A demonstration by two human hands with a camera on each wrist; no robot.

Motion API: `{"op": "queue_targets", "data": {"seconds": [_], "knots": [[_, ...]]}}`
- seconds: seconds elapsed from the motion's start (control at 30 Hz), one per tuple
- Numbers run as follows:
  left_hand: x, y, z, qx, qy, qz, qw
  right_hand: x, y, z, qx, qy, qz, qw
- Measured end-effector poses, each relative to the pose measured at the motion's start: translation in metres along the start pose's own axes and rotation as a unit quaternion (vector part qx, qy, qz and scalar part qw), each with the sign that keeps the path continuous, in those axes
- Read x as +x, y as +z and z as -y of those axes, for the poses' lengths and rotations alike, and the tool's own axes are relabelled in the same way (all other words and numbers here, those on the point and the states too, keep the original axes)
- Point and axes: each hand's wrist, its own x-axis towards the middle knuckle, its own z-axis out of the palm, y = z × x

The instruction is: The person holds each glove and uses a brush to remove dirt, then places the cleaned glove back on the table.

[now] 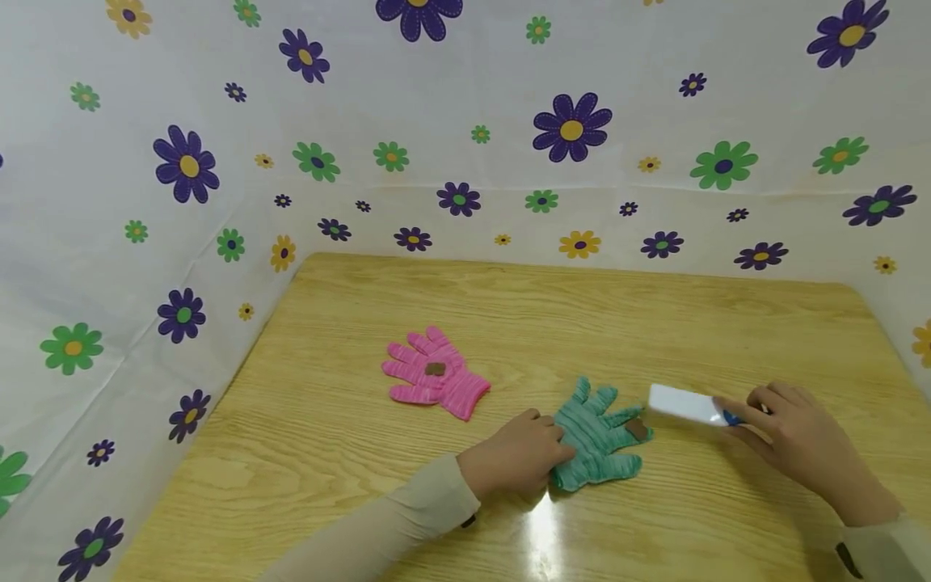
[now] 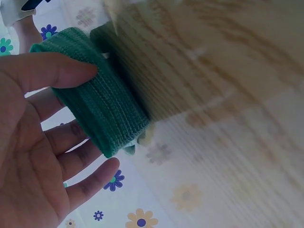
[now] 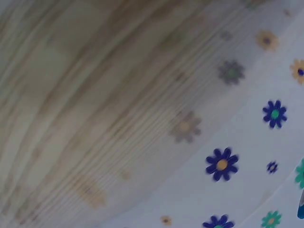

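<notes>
My left hand (image 1: 518, 454) pinches the cuff of a green knit glove (image 1: 592, 432) that lies on the table with its fingers toward the right. In the left wrist view, the thumb presses on top of the ribbed cuff (image 2: 102, 99) while the other fingers spread beneath. A brown patch (image 1: 637, 429) sits on one glove finger. My right hand (image 1: 796, 440) grips a white oblong tool (image 1: 684, 404) with a blue part by the fingertips; its far end is close beside the green glove's fingers. The tool's exact kind I cannot tell.
A pink knit glove (image 1: 429, 372) with a brown patch (image 1: 435, 369) lies farther back and left on the wood-grain table (image 1: 327, 469). White sheeting with printed flowers (image 1: 465, 97) hangs behind the table and along its sides.
</notes>
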Motion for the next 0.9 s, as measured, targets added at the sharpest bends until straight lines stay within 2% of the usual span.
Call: {"op": "queue_targets", "data": {"seconds": [0.13, 0.37, 0.47, 0.67, 0.9], "knots": [[0.000, 0.001, 0.000, -0.005, 0.000, 0.003, 1.0000, 0.001, -0.003, 0.000, -0.001, 0.022, -0.018, 1.000], [0.002, -0.001, -0.003, -0.007, 0.005, -0.003, 1.0000, 0.008, 0.008, 0.024, 0.045, -0.019, 0.017, 0.999], [0.003, -0.001, -0.005, -0.004, 0.004, -0.009, 0.9999, 0.004, 0.009, 0.017, 0.048, -0.008, 0.017, 0.999], [-0.002, -0.003, -0.006, -0.005, -0.004, -0.004, 1.0000, -0.002, 0.004, -0.003, 0.033, 0.031, -0.012, 0.999], [-0.001, -0.004, -0.009, -0.005, 0.000, -0.005, 1.0000, 0.003, 0.005, 0.015, 0.059, 0.006, 0.045, 0.997]]}}
